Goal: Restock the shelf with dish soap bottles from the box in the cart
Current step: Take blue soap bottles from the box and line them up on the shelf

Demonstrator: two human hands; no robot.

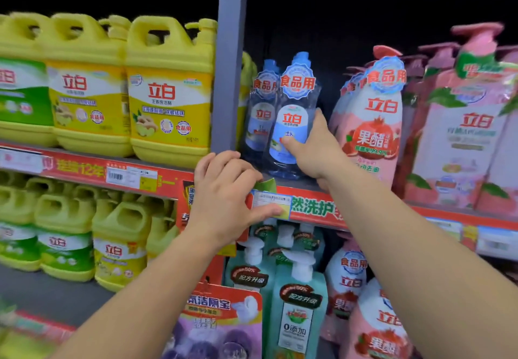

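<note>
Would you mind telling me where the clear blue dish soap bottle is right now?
In the head view, the clear blue bottle stands centre-shelf, gripped by the right hand, between the grey upright post and pink bottles.

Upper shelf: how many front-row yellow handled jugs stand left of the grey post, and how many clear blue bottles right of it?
Yellow handled jugs: 3
Clear blue bottles: 2
Total: 5

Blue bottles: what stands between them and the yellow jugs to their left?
In the head view, a grey upright post stands between the blue bottles and the yellow jugs.
</note>
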